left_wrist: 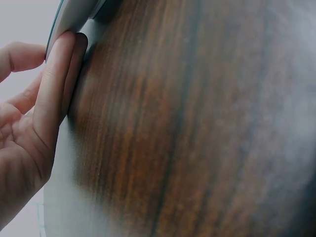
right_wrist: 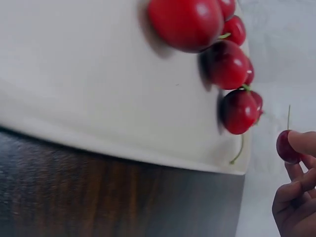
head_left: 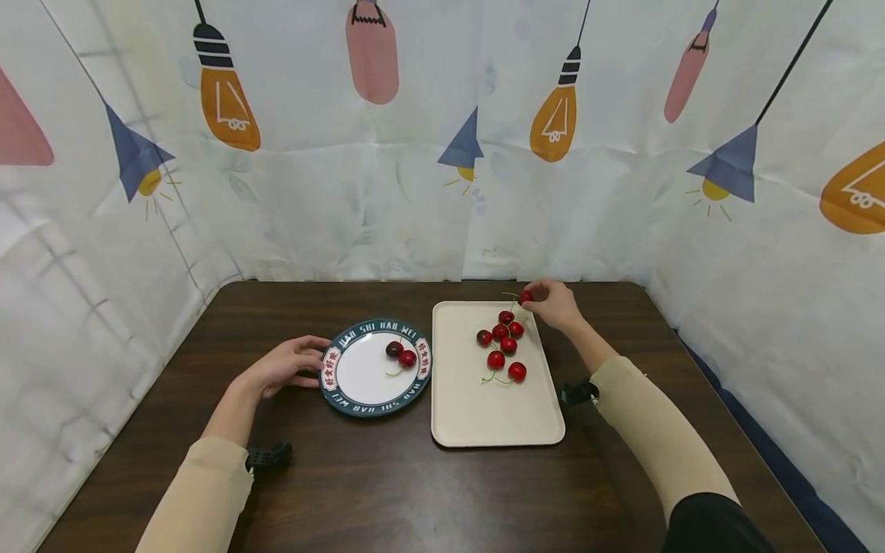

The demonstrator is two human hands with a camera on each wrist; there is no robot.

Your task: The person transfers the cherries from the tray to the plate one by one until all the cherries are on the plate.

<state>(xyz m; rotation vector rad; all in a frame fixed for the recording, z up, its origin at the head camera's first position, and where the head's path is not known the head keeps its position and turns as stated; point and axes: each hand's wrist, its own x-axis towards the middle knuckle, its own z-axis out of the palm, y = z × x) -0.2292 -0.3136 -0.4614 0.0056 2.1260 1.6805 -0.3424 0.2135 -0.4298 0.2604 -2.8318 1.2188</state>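
The right hand point(head_left: 555, 304) pinches a cherry point(head_left: 525, 296) between its fingertips, just above the far right corner of the cream tray point(head_left: 484, 418). This looks like a cherry just picked up; next it likely needs carrying left over the six cherries on the tray point(head_left: 503, 343). The left hand point(head_left: 286, 365), fingers relaxed, touches the left rim of the plate point(head_left: 346, 399), which holds two cherries point(head_left: 401, 353).

A glossy cherry point(right_wrist: 287, 147) is pinched at the fingertips point(right_wrist: 302, 142); beside them a smooth matt tray point(right_wrist: 98, 98) is seen on dark grained wood table point(right_wrist: 98, 197).
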